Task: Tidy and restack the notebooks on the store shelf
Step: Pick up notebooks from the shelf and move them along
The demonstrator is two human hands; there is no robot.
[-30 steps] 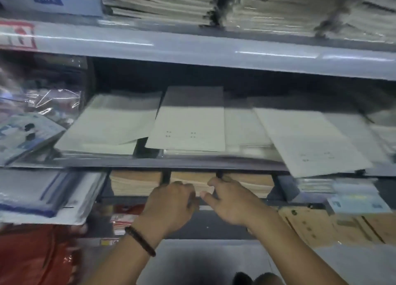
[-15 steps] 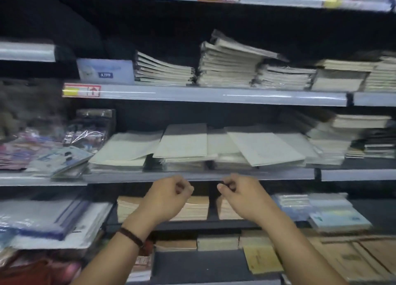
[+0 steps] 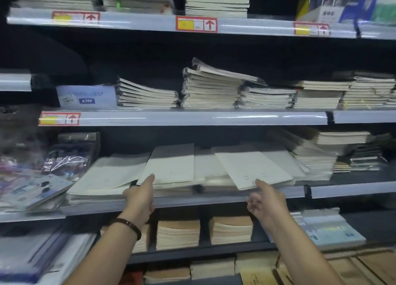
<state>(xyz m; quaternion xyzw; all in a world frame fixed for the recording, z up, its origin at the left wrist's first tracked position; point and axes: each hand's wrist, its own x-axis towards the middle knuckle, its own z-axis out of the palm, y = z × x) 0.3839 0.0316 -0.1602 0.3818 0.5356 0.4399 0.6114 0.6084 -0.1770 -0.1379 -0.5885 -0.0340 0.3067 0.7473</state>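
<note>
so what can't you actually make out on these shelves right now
Head view, the only one:
- Price tags: print too small and blurred to read.
- White notebooks: cover marks too faint; how many lie beneath is hidden by the top ones.
- Left hand and right hand: fingertips reach the notebook edges, but blur hides whether they grip.
- Brown stacks: partly hidden by the forearms.
- Left magazines: blurred, cut by the frame edge.
</note>
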